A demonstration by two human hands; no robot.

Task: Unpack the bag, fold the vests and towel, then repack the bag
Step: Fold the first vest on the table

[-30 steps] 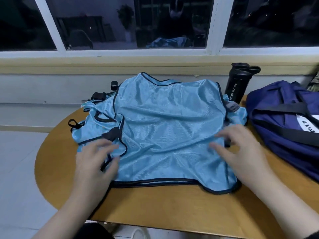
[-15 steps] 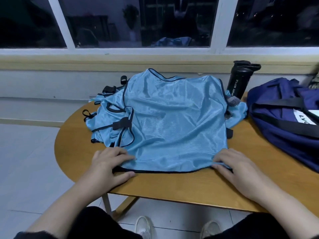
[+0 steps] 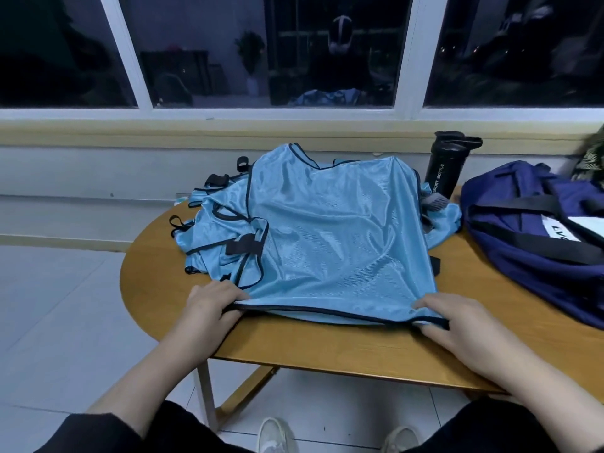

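On 1 table (image 3: pixel 327 351), 2 hands, left hand (image 3: pixel 209 305) and right hand (image 3: pixel 457 318), pinch 1 vest's (image 3: pixel 333 237) hem.

Dim indoor light, night outside.
My wide lens bowed the window (image 3: pixel 294 50) frame; its glass mirrored the room; edges looked soft.

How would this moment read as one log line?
step: folding vest | left hand, right hand: pinching hem | bag: right
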